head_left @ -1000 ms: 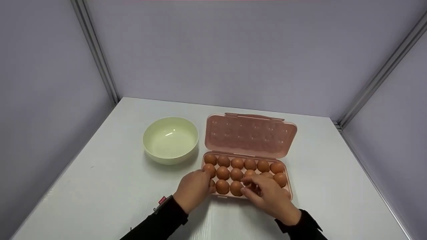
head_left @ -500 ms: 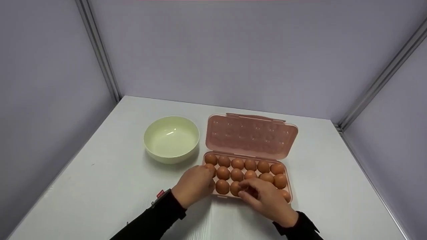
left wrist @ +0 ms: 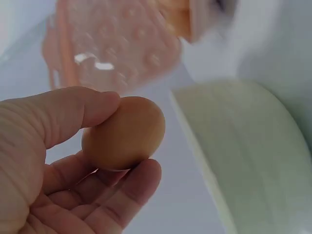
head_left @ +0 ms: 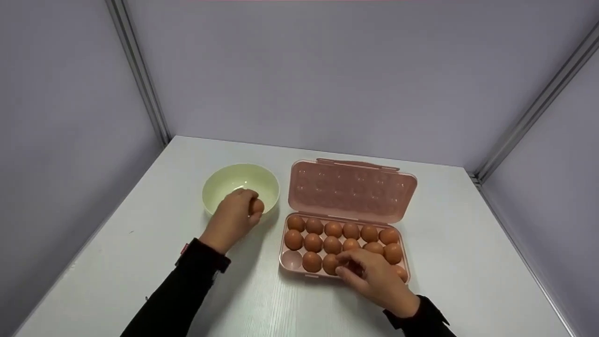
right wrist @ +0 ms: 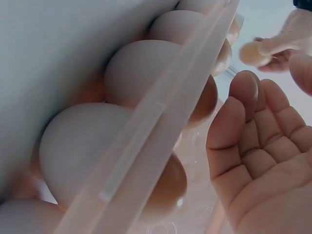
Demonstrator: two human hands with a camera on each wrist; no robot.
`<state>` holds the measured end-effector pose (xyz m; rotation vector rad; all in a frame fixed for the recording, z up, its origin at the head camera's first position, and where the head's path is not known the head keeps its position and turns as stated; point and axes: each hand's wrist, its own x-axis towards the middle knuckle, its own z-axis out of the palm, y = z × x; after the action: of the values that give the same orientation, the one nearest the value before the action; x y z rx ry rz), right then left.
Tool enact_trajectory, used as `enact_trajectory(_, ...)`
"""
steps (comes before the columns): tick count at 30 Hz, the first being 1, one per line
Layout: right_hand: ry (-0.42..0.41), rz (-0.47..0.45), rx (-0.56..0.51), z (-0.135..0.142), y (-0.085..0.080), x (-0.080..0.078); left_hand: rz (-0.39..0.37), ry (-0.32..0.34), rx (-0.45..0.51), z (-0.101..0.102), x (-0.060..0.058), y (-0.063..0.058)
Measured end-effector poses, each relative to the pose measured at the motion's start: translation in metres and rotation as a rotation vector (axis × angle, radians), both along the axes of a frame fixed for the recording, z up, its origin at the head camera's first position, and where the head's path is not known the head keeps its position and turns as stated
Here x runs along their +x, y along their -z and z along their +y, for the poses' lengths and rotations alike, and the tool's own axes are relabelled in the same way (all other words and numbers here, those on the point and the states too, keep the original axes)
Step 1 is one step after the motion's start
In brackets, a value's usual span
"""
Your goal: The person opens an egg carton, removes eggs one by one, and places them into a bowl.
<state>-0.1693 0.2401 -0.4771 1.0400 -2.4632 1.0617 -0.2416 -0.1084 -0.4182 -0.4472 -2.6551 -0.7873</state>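
My left hand [head_left: 230, 219] pinches a brown egg [head_left: 256, 206] between thumb and fingertips, overlapping the near side of the pale green bowl [head_left: 220, 181] in the head view. From the left wrist, the egg [left wrist: 127, 134] shows beside the bowl's outer wall [left wrist: 243, 141]. A pink egg carton [head_left: 344, 220] lies open, with rows of brown eggs [head_left: 332, 245] in it. Its front left cup [head_left: 292, 260] holds no egg. Over the carton's front row is my right hand [head_left: 378, 280], fingers loosely curled; the right wrist view shows nothing in that hand [right wrist: 268, 156].
The carton's see-through lid [head_left: 351, 192] leans back behind the eggs. Both stand on a white table [head_left: 164, 224], bowl to the left of the carton. Grey-white panels [head_left: 304, 79] enclose the table at the back and both sides.
My left hand has lifted the egg out of the carton's front left cup and moved left and away to the bowl. My right hand has stayed nearly in place.
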Motion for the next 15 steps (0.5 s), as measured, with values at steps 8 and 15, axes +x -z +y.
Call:
enact_trajectory(8,-0.001,-0.007,0.004,0.001,0.001,0.000,-0.203,-0.026,0.002,-0.025,-0.038,0.017)
enact_trajectory(15,0.023,0.010,0.021,0.000,0.001,0.002,-0.235,-0.010,-0.004,-0.024,-0.052,0.024)
